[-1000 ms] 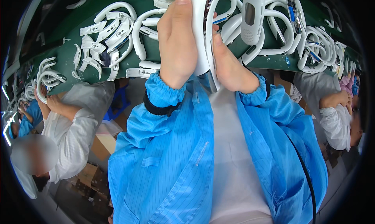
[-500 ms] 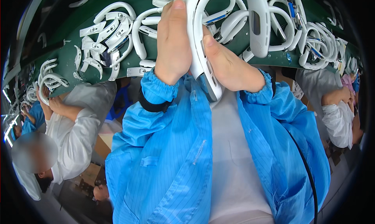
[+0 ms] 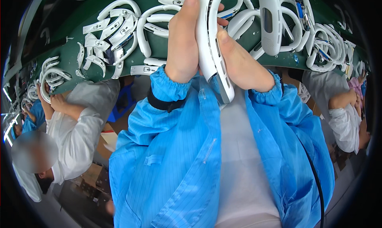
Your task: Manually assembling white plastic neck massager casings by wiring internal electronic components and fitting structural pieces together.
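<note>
A white, curved neck fan (image 3: 207, 41) is held upright between my two hands, its top running out of the upper edge. A dark seam runs lengthwise along it, and its lower tip is grey. My left hand (image 3: 182, 45) presses its left side, thumb pointing up. My right hand (image 3: 243, 63) grips the right side near the seam, with its thumb on the shell and fingertips showing behind. The other arm of the fan (image 3: 271, 25), with a dark oval window, hangs to the right. Both hands are closed on the fan; some fingers are hidden.
On the green table (image 3: 159, 53) lie several curved white shell pieces (image 3: 119, 27) at left and a heap of white neck fans (image 3: 326, 49) at right. An opened fan with electronics (image 3: 301, 9) lies beyond my right hand. People in white sit at left (image 3: 75, 124) and right (image 3: 344, 116).
The neck fan and both hands have shifted slightly right in the picture. Fingertips of my right hand now show behind the fan. My left thumb stands more upright, and both hands keep their hold.
</note>
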Demonstrator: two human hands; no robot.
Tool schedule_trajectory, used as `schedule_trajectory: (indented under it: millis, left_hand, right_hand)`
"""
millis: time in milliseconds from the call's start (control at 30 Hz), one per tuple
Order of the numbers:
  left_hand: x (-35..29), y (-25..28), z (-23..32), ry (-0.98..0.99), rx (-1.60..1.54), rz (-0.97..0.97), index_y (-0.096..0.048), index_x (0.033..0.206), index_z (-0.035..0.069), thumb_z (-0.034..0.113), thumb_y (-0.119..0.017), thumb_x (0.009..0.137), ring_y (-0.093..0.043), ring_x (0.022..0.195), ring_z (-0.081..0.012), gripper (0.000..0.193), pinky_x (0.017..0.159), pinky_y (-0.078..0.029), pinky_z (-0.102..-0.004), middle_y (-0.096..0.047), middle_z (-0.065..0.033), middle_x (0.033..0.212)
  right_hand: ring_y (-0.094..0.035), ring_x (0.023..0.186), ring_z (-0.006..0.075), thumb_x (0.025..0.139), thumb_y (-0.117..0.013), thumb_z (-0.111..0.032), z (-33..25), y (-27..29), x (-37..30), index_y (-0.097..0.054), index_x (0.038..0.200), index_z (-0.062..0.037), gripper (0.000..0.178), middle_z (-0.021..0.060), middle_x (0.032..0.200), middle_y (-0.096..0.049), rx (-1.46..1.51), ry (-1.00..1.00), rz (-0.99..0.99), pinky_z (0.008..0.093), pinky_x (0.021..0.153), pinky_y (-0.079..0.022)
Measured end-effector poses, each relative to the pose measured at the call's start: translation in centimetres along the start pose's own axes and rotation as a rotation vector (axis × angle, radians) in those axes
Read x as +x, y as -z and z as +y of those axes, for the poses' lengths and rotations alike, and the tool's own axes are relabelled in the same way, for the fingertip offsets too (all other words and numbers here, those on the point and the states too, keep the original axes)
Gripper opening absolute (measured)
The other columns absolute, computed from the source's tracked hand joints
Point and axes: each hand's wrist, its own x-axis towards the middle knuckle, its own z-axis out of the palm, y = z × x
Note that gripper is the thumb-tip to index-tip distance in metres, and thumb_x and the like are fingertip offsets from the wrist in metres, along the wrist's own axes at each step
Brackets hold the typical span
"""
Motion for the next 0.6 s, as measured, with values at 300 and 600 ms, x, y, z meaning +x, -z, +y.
schedule_trajectory:
  millis: [300, 600]
  left_hand:
    - [-1.4, 0.4, 0.5, 0.043, 0.149, -0.120, -0.049, 0.114, -0.004, 0.043, -0.051, 0.083, -0.061, 0.082, -0.0230, 0.056, 0.066, -0.052, -0.0321, -0.059, -0.0168, 0.090]
    - [-1.5, 2.6, 2.6, 0.068, 0.485, -0.099, -0.057, 0.102, -0.006, 0.032, -0.050, 0.086, -0.059, 0.072, -0.0142, 0.042, 0.065, -0.046, -0.0234, -0.061, -0.0097, 0.077]
  right_hand:
    - [-0.049, 0.067, 0.0154, 0.095, -0.013, -0.047, 0.2, -1.4, -0.3, -0.042, 0.111, -0.0024, 0.055, 0.0079, 0.077, -0.053, -0.022, 0.172, 0.115, 0.0269, 0.062, -0.041]
    - [-0.048, 0.074, 0.0140, 0.097, -0.021, -0.040, 0.7, -1.3, 0.0, -0.043, 0.117, -0.0006, 0.050, 0.0066, 0.083, -0.053, 0.079, 0.117, 0.053, 0.0261, 0.070, -0.040]
